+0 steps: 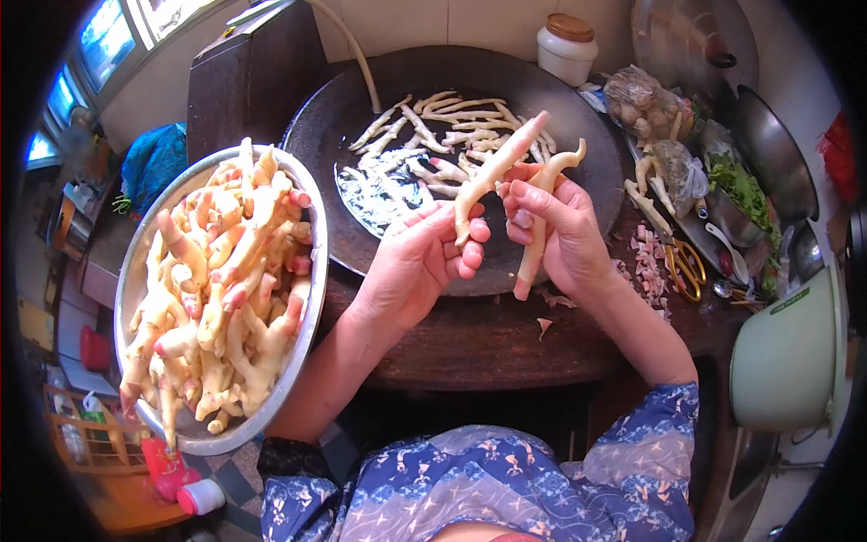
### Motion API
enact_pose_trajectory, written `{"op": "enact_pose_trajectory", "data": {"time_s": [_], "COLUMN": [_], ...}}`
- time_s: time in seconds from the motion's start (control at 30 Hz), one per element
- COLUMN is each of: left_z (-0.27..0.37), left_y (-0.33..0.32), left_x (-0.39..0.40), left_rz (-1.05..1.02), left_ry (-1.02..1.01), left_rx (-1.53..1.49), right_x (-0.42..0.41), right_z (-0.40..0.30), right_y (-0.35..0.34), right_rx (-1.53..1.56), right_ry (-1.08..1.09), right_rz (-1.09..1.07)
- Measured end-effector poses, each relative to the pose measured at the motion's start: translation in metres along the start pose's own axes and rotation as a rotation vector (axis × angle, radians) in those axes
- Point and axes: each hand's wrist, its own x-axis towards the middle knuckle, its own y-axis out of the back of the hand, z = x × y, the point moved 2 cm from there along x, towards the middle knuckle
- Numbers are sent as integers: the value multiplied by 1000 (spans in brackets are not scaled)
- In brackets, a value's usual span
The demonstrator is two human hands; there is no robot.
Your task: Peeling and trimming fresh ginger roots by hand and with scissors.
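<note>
Above the near rim of a large dark wok (596, 223), my left hand (427, 251) holds a pale ginger piece (491, 169) with a pinkish tip, slanting up to the right. My right hand (559, 223) grips another pale ginger piece (534, 254), its curled end above the fingers and its pink end below. Both hands are close together. Many slender ginger pieces (474, 125) lie in the wok, some in shiny liquid (379, 196). Left of my left arm, an oval metal basin (320, 271) is heaped with knobbly ginger (223, 271).
Gold-handled scissors (685, 271) lie at the right beside pinkish trimmings (650, 271). Behind them are bagged food (643, 101), leafy greens (742, 193) and a white spoon (726, 251). A hose (362, 61) reaches into the wok. A lidded white jar (567, 51) stands behind; a pale green pot (786, 359) is at right.
</note>
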Motion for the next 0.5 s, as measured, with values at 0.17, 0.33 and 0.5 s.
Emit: {"op": "enact_pose_trajectory", "data": {"time_s": [0.17,0.33,0.5], "left_z": [-5,-7,-8], "left_y": [-7,-16,-9], "left_x": [0,0,2], "left_rz": [-37,83,63], "left_ry": [35,118,83], "left_rx": [-26,266,290], "right_x": [0,1,-5], "right_z": [3,6,4], "right_y": [1,3,-1], "right_rx": [-65,-236,-412], "right_ry": [14,69,132], "right_rz": [40,89,132]}}
